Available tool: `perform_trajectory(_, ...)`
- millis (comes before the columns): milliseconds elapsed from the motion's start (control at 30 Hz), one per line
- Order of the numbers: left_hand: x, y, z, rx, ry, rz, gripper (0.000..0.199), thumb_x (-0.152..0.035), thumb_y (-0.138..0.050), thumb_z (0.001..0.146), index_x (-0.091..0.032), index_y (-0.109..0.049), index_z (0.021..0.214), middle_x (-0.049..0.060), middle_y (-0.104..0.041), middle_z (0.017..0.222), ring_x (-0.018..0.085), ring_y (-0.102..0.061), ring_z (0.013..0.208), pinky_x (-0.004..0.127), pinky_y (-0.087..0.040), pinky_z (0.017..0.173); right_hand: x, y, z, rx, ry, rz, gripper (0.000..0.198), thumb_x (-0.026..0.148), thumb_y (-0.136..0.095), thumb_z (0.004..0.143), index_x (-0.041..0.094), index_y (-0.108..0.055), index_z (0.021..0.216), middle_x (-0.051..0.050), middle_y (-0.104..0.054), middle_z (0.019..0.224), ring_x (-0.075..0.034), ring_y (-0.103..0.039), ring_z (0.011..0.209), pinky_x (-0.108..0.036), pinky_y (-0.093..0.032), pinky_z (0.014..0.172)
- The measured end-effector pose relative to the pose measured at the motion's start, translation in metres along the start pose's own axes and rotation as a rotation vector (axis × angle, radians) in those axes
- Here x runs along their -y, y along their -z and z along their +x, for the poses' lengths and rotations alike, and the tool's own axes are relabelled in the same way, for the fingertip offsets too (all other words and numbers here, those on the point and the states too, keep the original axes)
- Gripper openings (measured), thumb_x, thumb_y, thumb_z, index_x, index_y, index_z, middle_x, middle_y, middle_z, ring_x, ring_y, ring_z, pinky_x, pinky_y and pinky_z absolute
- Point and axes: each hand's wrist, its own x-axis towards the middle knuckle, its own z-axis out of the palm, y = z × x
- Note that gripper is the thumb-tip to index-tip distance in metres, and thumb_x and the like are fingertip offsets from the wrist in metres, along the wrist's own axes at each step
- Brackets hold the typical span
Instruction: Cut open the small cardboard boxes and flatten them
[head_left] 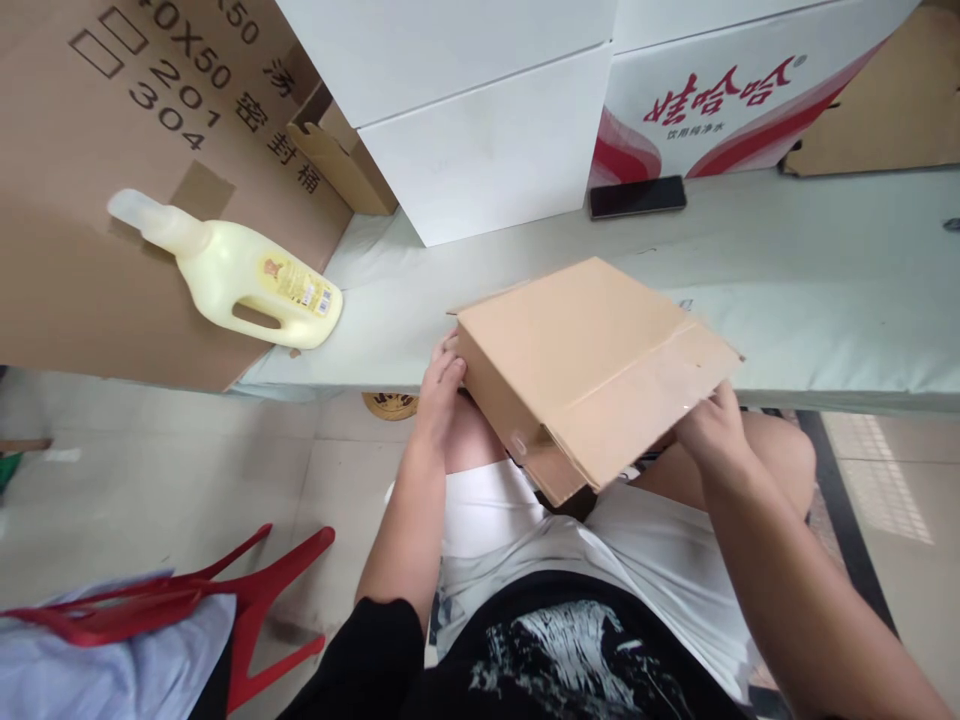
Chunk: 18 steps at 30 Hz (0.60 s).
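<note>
A brown cardboard box [577,340] is tilted over the table's front edge and my lap, its flaps at the near end standing open. My left hand [444,378] grips the box's left side near the far corner, fingers partly behind it. On the right, my right hand [709,420] holds the near right flap from below; most of its fingers are hidden under the cardboard. Inside the box, nothing can be made out from here.
A pale yellow bottle [259,285] stands at the left on the cloth-covered table [810,290]. White cartons [487,140] and a black phone [637,198] are at the back. A large brown carton [90,260] fills the left. A red chair [277,580] stands on the floor, lower left.
</note>
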Motion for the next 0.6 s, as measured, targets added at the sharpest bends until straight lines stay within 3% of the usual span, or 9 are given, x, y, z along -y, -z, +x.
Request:
perform_trajectory(100, -0.006, 0.011, 0.002, 0.174, -0.142, 0.229, 0.055, -0.065, -0.081, 0.071, -0.022, -0.078, 0.105, 0.011, -0.048, 0.157, 0.035, -0.024, 0.159, 0.044, -0.027, 0.130, 0.002, 0.006, -0.003, -0.028, -0.014, 0.077, 0.038, 0.063, -0.066, 0.079, 0.027, -0.064, 0.092, -0.006, -0.072, 0.086, -0.029, -0.072, 0.082, -0.046, -0.062, 0.068)
perform_trajectory(167, -0.009, 0.017, 0.002, 0.331, -0.049, 0.175, 0.068, -0.073, -0.081, 0.066, -0.024, -0.077, 0.112, 0.012, -0.053, 0.153, 0.037, -0.028, 0.158, 0.047, -0.030, 0.129, 0.003, 0.010, -0.004, -0.021, -0.016, 0.097, 0.040, 0.062, -0.070, 0.078, 0.028, -0.065, 0.098, -0.006, -0.073, 0.094, -0.028, -0.072, 0.085, -0.046, -0.062, 0.073)
perform_trajectory(233, -0.011, 0.020, 0.000, 0.475, 0.110, 0.057, 0.080, -0.076, -0.085, 0.057, -0.024, -0.076, 0.116, 0.014, -0.065, 0.139, 0.040, -0.041, 0.150, 0.050, -0.039, 0.124, 0.003, 0.013, -0.004, 0.008, 0.005, 0.098, 0.042, 0.063, -0.072, 0.076, 0.028, -0.067, 0.098, -0.007, -0.073, 0.097, -0.028, -0.071, 0.088, -0.048, -0.062, 0.078)
perform_trajectory(300, -0.013, 0.020, -0.003, 0.517, 0.226, -0.028, 0.086, -0.070, -0.093, 0.046, -0.021, -0.077, 0.114, 0.015, -0.073, 0.125, 0.041, -0.052, 0.142, 0.049, -0.044, 0.119, 0.003, 0.013, -0.003, 0.038, 0.042, 0.079, 0.042, 0.067, -0.070, 0.075, 0.028, -0.068, 0.090, -0.007, -0.073, 0.091, -0.029, -0.071, 0.087, -0.050, -0.061, 0.079)
perform_trajectory(400, -0.013, 0.015, -0.007, 0.414, 0.255, -0.128, 0.088, -0.061, -0.099, 0.038, -0.019, -0.076, 0.112, 0.014, -0.077, 0.114, 0.039, -0.060, 0.133, 0.045, -0.052, 0.111, 0.002, 0.011, -0.002, 0.060, 0.063, 0.041, 0.044, 0.072, -0.065, 0.076, 0.028, -0.066, 0.083, -0.006, -0.071, 0.082, -0.030, -0.070, 0.083, -0.051, -0.061, 0.076)
perform_trajectory(500, -0.010, 0.007, -0.008, 0.252, 0.235, -0.190, 0.089, -0.064, -0.098, 0.037, -0.022, -0.072, 0.112, 0.011, -0.078, 0.108, 0.035, -0.070, 0.116, 0.037, -0.061, 0.093, 0.001, 0.008, -0.002, 0.054, 0.068, 0.013, 0.042, 0.067, -0.061, 0.082, 0.028, -0.067, 0.097, -0.008, -0.074, 0.099, -0.032, -0.072, 0.096, -0.053, -0.062, 0.084)
perform_trajectory(600, -0.007, 0.000, -0.006, 0.064, 0.240, -0.208, 0.080, -0.058, -0.100, 0.041, -0.026, -0.067, 0.105, 0.006, -0.077, 0.106, 0.027, -0.075, 0.099, 0.031, -0.063, 0.079, -0.005, 0.007, -0.003, 0.033, 0.085, -0.106, 0.038, 0.055, -0.053, 0.089, 0.026, -0.066, 0.110, -0.011, -0.073, 0.110, -0.033, -0.070, 0.109, -0.052, -0.061, 0.090)
